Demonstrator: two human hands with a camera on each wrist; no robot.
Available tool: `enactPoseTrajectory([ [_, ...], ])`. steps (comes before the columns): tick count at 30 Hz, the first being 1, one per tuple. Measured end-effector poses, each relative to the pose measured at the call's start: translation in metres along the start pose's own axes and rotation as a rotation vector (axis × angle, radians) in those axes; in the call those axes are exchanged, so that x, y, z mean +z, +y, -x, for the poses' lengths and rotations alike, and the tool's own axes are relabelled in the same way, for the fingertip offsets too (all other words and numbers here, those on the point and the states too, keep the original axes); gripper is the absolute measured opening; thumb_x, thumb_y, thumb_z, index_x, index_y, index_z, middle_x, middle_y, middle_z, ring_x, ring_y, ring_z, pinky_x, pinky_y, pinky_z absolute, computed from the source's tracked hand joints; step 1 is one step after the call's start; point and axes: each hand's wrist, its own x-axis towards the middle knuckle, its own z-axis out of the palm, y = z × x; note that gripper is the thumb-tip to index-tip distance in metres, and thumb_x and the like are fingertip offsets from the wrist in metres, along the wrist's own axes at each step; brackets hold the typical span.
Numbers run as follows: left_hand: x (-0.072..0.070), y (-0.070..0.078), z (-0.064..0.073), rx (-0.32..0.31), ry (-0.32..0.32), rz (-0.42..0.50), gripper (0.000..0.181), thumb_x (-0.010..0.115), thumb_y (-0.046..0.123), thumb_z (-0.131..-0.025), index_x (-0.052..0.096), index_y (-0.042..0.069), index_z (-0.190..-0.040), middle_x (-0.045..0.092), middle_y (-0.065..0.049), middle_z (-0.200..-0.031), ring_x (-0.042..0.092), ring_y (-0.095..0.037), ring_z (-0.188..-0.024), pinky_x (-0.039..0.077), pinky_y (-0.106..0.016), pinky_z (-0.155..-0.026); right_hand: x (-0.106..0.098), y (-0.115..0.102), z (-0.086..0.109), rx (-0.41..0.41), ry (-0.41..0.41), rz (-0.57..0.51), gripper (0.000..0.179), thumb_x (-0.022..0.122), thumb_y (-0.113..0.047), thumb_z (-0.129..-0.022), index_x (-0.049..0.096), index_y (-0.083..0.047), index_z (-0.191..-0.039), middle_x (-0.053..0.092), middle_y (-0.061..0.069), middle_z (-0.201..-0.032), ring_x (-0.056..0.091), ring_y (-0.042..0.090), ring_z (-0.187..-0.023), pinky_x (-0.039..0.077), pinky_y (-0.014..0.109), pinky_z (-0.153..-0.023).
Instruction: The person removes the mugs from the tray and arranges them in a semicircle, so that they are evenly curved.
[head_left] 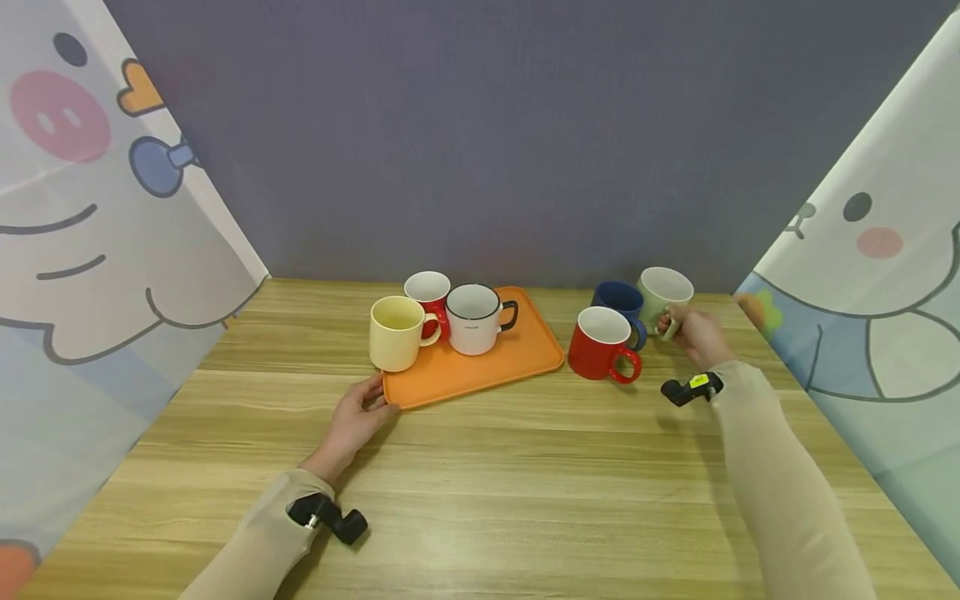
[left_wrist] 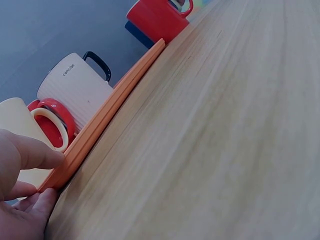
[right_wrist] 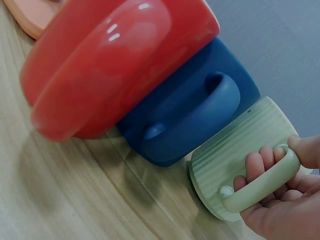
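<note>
My right hand (head_left: 697, 335) grips the handle of a pale green ribbed mug (right_wrist: 240, 150) at the back right, its fingers curled through the handle. Directly left of that mug stands a dark blue mug (right_wrist: 190, 110), with a red mug (head_left: 594, 346) in front of it. My left hand (head_left: 357, 419) pinches the near left corner of an orange tray (head_left: 450, 379). On the tray are a pale yellow mug (head_left: 393, 337), a white mug (head_left: 472, 325) with a black rim and black handle, and a red mug (head_left: 438, 321) with a white inside, partly hidden behind the others.
A wooden table (head_left: 525, 483) carries everything. Behind it rises a grey wall panel (head_left: 487, 150). Cartoon-printed cloths hang at the left (head_left: 112, 250) and right (head_left: 885, 292). Black camera mounts sit on both wrists, over beige sleeves.
</note>
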Motion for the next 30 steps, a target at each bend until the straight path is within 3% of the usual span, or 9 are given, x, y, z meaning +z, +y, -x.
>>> enactPoseTrajectory([
  [11, 0.001, -0.002, -0.001, 0.003, 0.003, -0.017, 0.061, 0.06, -0.004, -0.084, 0.032, -0.007, -0.138, 0.041, -0.028, -0.129, 0.046, -0.037, -0.117, 0.046, -0.023, -0.09, 0.0, 0.004, -0.003, 0.011, 0.004, 0.041, 0.023, 0.037, -0.002, -0.096, 0.055, 0.002, -0.083, 0.054, 0.007, -0.071, 0.056, 0.015, -0.065, 0.051, 0.023, -0.066],
  [30, 0.0, 0.001, 0.0, -0.003, 0.016, -0.025, 0.062, 0.061, -0.002, -0.084, 0.032, -0.006, -0.138, 0.04, -0.026, -0.13, 0.045, -0.036, -0.118, 0.045, -0.023, -0.091, -0.01, -0.001, -0.006, 0.097, -0.087, 0.124, 0.026, 0.042, -0.007, -0.096, 0.061, -0.004, -0.078, 0.06, 0.004, -0.072, 0.059, 0.011, -0.069, 0.052, 0.021, -0.068],
])
